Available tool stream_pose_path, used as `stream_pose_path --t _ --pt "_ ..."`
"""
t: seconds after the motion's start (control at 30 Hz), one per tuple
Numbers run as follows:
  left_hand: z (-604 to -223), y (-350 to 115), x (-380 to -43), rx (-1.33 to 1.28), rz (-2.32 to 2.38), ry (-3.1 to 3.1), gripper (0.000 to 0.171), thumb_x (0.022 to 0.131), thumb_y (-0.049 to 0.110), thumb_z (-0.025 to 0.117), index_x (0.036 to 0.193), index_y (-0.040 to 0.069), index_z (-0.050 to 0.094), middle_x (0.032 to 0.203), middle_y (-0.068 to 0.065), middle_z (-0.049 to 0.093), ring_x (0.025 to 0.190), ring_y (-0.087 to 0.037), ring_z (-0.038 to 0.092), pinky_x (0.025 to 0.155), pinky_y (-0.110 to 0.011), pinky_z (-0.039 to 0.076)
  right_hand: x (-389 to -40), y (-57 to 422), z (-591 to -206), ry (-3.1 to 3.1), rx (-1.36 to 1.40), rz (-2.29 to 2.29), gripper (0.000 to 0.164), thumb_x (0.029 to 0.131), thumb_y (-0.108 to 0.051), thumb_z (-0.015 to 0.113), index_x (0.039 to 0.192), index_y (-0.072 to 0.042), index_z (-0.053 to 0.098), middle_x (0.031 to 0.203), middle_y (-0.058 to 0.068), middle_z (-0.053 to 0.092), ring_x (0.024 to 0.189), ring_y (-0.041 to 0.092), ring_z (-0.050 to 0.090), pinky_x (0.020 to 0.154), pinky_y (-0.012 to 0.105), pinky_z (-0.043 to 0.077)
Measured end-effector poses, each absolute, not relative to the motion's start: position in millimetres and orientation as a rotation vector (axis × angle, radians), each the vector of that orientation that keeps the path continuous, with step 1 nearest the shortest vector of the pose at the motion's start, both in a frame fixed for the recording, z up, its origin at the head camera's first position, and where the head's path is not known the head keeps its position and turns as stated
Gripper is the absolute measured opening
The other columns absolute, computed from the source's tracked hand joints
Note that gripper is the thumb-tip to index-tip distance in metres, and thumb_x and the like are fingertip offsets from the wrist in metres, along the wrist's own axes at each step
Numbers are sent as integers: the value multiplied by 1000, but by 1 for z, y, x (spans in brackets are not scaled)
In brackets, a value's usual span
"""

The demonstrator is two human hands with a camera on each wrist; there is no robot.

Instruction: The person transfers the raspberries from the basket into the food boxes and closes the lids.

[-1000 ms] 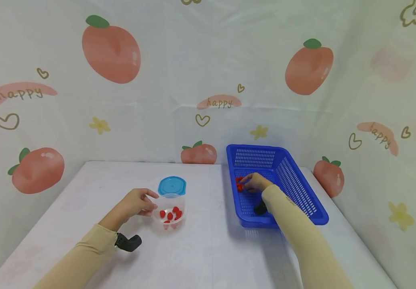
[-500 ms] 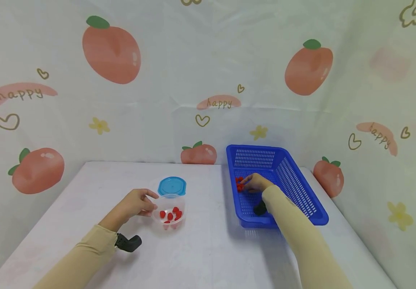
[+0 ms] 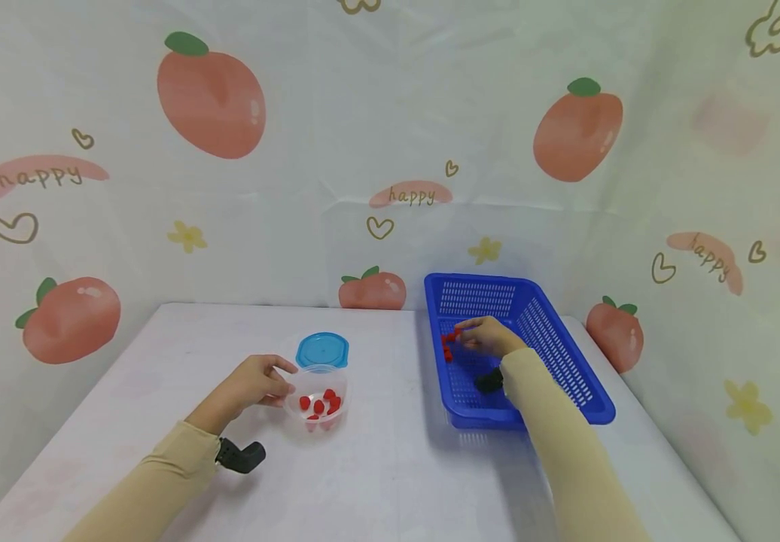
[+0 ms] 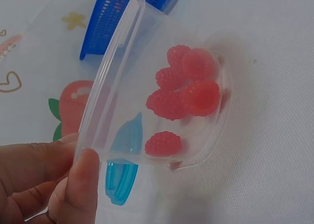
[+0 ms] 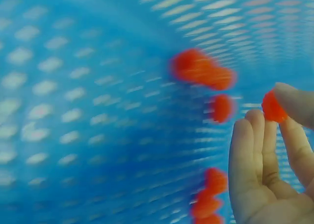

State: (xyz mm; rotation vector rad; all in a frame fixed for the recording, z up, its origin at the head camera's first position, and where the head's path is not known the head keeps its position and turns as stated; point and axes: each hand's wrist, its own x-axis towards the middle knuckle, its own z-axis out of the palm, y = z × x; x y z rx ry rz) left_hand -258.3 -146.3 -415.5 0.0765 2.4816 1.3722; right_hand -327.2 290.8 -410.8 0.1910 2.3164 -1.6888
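My left hand [image 3: 260, 380] pinches the rim of a clear plastic container [image 4: 130, 82] between thumb and fingers. Inside the container lie several red raspberries [image 4: 164, 104], in a cluster with one apart near the hand. On the right, my right hand [image 3: 488, 336] is inside the blue basket [image 3: 461, 416], holding a single raspberry [image 5: 273, 106] between thumb and fingertips. More raspberries [image 5: 208, 197] rest on the basket's floor along its left side, blurred in the right wrist view.
A blue lid [image 3: 323, 350] lies flat on the white table [image 3: 390, 482] just behind the container. The basket has high slotted walls and stands at the back right, near a printed cloth backdrop [image 3: 390, 98].
My right hand has risen slightly and shifted a little right and back, with a raspberry now in its fingertips. The left hand and container have stayed in place.
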Motion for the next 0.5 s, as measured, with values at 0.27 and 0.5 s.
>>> stream_pose_path --t 0.27,0.5 --pt "-416 -146 -259 61 1373 2484 39 86 7 71 121 -2 57 81 -11 62 63 -17 61 65 -27 59 -323 300 -382 2104 101 -2133 50 98 -1 51 144 8 34 118 3 48 124 25 47 99 23 49" --pt "-415 -146 -259 66 1374 2478 39 86 8 72 120 -2 58 80 -11 62 63 -17 61 64 -27 58 -307 292 -358 1971 -51 -2469 40 96 -2 56 134 2 45 107 -1 54 111 16 53 93 19 50"
